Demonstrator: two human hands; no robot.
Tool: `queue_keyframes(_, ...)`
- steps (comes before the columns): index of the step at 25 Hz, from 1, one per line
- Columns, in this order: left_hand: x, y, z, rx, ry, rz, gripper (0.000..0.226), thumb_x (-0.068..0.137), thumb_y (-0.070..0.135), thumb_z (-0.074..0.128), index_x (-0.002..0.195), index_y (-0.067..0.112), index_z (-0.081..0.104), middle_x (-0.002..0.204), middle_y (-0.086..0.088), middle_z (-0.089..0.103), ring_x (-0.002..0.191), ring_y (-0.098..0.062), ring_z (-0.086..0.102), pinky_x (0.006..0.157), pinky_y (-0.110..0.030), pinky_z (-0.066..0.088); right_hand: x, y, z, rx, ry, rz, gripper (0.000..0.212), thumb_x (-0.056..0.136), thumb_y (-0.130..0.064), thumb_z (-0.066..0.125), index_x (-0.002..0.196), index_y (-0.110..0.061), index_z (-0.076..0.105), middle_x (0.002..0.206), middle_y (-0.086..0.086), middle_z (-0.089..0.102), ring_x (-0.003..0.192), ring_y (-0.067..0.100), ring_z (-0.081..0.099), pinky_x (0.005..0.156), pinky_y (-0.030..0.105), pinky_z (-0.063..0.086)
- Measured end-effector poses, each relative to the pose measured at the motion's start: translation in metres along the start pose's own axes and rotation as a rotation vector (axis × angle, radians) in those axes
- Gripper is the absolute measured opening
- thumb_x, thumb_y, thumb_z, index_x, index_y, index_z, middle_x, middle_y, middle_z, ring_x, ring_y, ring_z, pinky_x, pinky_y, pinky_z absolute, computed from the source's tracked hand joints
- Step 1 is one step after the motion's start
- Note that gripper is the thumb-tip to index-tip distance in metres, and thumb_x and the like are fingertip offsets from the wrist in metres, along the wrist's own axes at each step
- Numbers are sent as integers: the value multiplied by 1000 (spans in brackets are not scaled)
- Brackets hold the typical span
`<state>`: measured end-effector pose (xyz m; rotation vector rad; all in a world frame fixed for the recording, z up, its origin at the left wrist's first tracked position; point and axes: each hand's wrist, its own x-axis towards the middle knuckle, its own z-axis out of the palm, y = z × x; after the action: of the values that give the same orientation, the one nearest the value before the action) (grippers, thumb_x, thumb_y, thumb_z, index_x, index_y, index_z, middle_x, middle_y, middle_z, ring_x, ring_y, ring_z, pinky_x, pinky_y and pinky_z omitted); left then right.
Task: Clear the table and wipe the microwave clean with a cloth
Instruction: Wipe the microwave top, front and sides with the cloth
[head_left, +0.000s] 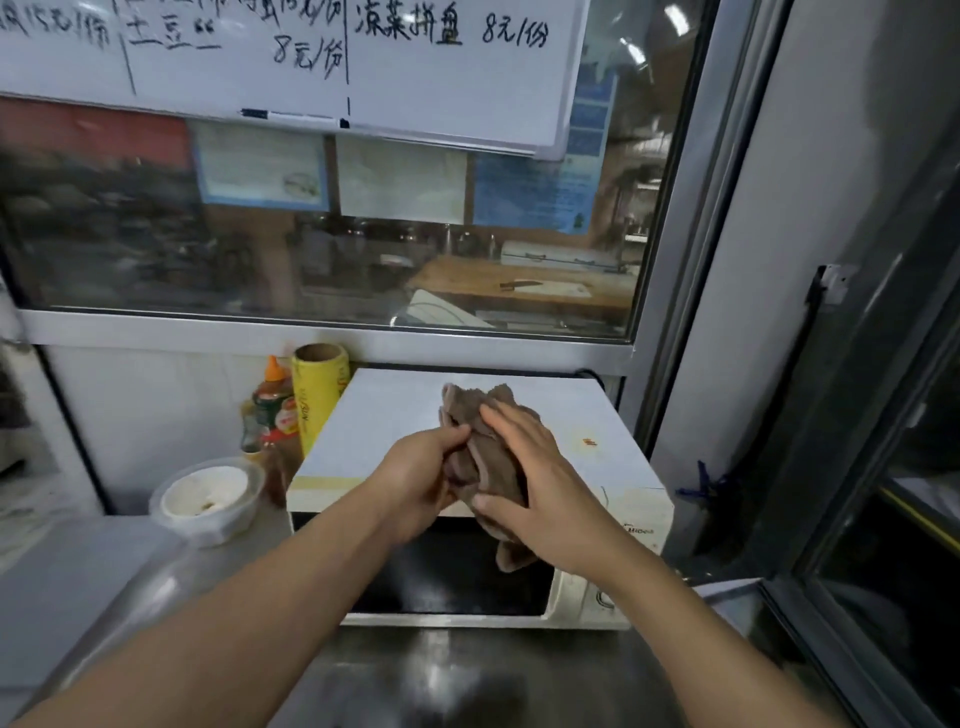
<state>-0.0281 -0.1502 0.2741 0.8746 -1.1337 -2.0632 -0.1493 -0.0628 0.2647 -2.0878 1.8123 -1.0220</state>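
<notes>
A white microwave (395, 415) stands on the steel counter, its dark door facing me. Above its front edge I hold a crumpled brown cloth (483, 462) between both hands. My left hand (421, 478) grips the cloth's left side with curled fingers. My right hand (540, 488) lies over the cloth's right side, fingers stretched along it and thumb wrapped under it. A small orange stain (588, 441) marks the microwave's top at the right.
Left of the microwave stand a yellow cling-film roll (317, 395), sauce bottles (272, 410) and a lidded plastic bowl (208, 499). A glass window (311, 234) and whiteboard (291, 57) are behind. A dark door frame (831, 415) is at the right. The steel counter (467, 670) reaches toward me.
</notes>
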Motion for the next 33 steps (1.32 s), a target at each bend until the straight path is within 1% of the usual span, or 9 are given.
queue_keyframes(4, -25, 16, -33, -63, 47, 11, 25, 98, 16, 40, 102, 5, 62, 80, -11, 73, 80, -24, 66, 64, -33, 53, 0, -16, 4, 362, 105, 211, 73, 83, -31, 68, 142, -40, 26, 146, -22, 25, 134, -2, 23, 100, 9, 28)
queue_keyframes(7, -38, 28, -47, -118, 48, 26, 24, 98, 17, 41, 102, 7, 63, 88, -11, 71, 83, -23, 64, 67, -32, 54, 5, -17, 10, 843, -14, 516, 64, 79, -34, 68, 136, -18, 42, 136, 0, 51, 122, 16, 49, 101, 28, 39)
queue_keyframes(9, -47, 31, -54, -107, 39, 11, 23, 97, 18, 44, 104, 8, 63, 96, -11, 69, 86, -23, 64, 72, -33, 52, 10, -26, 20, 1061, 32, 557, 45, 85, -16, 63, 127, -6, 50, 117, 11, 65, 100, 24, 64, 83, 33, 51)
queue_keyframes(14, -54, 26, -75, 236, 157, 7, 32, 83, -2, 62, 115, -5, 59, 113, -21, 65, 97, -32, 62, 82, -38, 52, 11, -55, 19, 705, 317, 484, 32, 92, -6, 52, 115, -29, 53, 96, 9, 69, 81, 17, 66, 61, 22, 51)
queue_keyframes(19, -51, 25, -85, 330, 94, 178, 67, 75, -20, 58, 122, 27, 47, 97, -14, 57, 84, -30, 57, 74, -40, 52, -2, -59, 5, 357, 58, 365, 61, 76, 5, 69, 127, -23, 52, 120, -3, 59, 109, 12, 57, 81, 13, 48)
queue_keyframes(23, -35, 18, -77, 932, 39, 371, 29, 71, -3, 72, 84, 23, 68, 81, -3, 67, 77, -20, 62, 76, -32, 52, -8, -47, -1, -84, 97, 304, 38, 74, -10, 75, 104, -28, 62, 107, -5, 57, 98, 12, 55, 83, 23, 47)
queue_keyframes(26, -16, 22, -59, 961, -20, 421, 17, 75, 3, 72, 67, 13, 61, 69, -2, 64, 66, -20, 62, 73, -34, 52, -12, -30, -20, 59, 141, 386, 10, 84, -18, 67, 86, -22, 59, 94, -4, 55, 90, 13, 55, 77, 17, 42)
queue_keyframes(29, 4, 27, -34, 867, -141, 382, 21, 80, 7, 70, 68, 9, 52, 69, -5, 61, 67, -21, 57, 68, -32, 47, -10, -4, -39, 469, 161, 512, 12, 93, -16, 53, 105, -13, 56, 104, 8, 66, 99, 20, 63, 90, 32, 50)
queue_keyframes(33, 35, 13, 6, 805, -206, 257, 19, 82, 11, 70, 77, 12, 51, 60, -1, 59, 56, -14, 54, 53, -22, 46, 2, 51, -52, 276, 374, 627, 16, 93, -26, 55, 107, -23, 48, 95, 4, 65, 87, 19, 64, 79, 36, 53)
